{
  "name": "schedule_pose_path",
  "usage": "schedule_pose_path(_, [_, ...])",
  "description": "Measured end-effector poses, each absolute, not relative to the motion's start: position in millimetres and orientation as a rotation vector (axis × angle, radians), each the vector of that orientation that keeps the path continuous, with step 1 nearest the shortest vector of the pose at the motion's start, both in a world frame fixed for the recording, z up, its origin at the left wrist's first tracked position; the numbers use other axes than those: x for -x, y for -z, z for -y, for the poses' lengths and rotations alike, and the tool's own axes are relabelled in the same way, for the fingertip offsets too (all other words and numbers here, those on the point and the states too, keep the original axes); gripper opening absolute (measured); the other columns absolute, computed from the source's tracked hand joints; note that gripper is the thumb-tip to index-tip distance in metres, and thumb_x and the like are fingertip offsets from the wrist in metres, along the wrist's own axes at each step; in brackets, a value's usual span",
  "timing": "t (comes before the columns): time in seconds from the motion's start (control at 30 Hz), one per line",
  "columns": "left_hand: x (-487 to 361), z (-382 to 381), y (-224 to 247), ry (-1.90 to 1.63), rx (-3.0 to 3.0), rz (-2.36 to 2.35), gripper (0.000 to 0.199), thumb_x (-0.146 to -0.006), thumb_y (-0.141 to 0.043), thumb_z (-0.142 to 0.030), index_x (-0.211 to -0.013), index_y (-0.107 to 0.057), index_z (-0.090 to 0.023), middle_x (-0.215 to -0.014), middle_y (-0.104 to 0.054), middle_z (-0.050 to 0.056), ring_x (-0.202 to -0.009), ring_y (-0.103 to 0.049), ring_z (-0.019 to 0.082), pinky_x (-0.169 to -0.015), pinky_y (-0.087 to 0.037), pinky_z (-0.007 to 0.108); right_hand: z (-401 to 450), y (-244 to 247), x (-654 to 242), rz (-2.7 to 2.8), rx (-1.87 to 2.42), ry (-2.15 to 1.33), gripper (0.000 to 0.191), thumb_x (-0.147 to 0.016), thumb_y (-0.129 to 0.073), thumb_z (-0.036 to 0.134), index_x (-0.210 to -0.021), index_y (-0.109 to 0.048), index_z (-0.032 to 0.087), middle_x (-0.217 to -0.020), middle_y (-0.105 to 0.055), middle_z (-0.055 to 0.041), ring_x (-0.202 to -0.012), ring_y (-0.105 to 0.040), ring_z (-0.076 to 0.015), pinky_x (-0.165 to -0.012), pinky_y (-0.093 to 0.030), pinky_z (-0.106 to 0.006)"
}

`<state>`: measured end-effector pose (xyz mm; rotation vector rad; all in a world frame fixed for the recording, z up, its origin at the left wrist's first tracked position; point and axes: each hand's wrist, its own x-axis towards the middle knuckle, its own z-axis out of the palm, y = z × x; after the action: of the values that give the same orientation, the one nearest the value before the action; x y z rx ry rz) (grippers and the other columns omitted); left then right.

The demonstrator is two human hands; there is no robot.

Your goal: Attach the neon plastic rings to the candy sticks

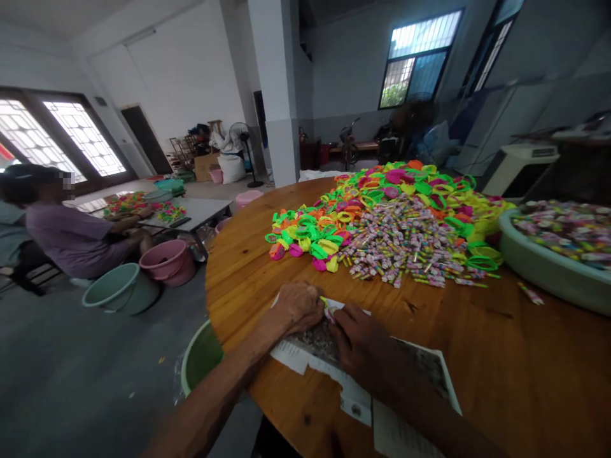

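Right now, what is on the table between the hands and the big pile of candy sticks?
In the head view, only bare wooden table lies between the hands and the candy sticks.

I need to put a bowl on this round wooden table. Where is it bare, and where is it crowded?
Bare wood lies along the left edge of the round wooden table, between the left hand and the heap of neon plastic rings. More lies at the near right, below the pale green basin. Crowded: the far middle, where the small wrapped sticks spread, and around the printed paper sheet under both hands.
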<state>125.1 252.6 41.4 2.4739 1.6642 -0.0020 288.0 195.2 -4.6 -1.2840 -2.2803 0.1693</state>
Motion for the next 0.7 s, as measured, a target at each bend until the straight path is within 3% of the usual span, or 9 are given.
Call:
schedule_pose_path(0.33, [-96, -254, -23, -0.27, -2.498, -1.321, 0.03, -0.092, -0.042, -0.024, -0.112, -0.065, -0.021, -0.112, -0.07, 0.006, -0.105, -0.064, 0.02, -0.093, -0.048, 0.03, -190, 15, -284, 2.321, 1.271, 0.071, 0.017, -0.093, -0.045, 0.013, -0.087, -0.061, 0.016, -0.089, -0.054, -0.0087, -0.08, -0.051, -0.0202, -0.066, -0.034, -0.032])
schedule_pose_path(0.57, [-93, -251, -15, -0.382, -2.524, -1.301, 0.027, -0.096, -0.039, -0.026, -0.105, -0.063, -0.019, -0.101, -0.068, 0.006, -0.096, -0.063, 0.021, -0.089, -0.049, 0.034, -196, 15, -284, 2.291, 1.249, 0.011, 0.018, -0.094, -0.044, 0.014, -0.085, -0.058, 0.019, -0.085, -0.054, -0.0063, -0.076, -0.052, -0.0192, -0.064, -0.037, -0.032])
schedule_pose_path(0.7, [-98, -245, -15, -0.42, -2.473, -1.337, 0.026, -0.094, -0.04, -0.022, -0.109, -0.062, -0.02, -0.107, -0.067, 0.009, -0.1, -0.062, 0.023, -0.09, -0.05, 0.038, -196, 27, -291, 2.326, 1.119, 0.071, 0.017, -0.085, -0.048, 0.008, -0.085, -0.059, 0.021, -0.083, -0.056, -0.0074, -0.074, -0.053, -0.021, -0.062, -0.042, -0.034])
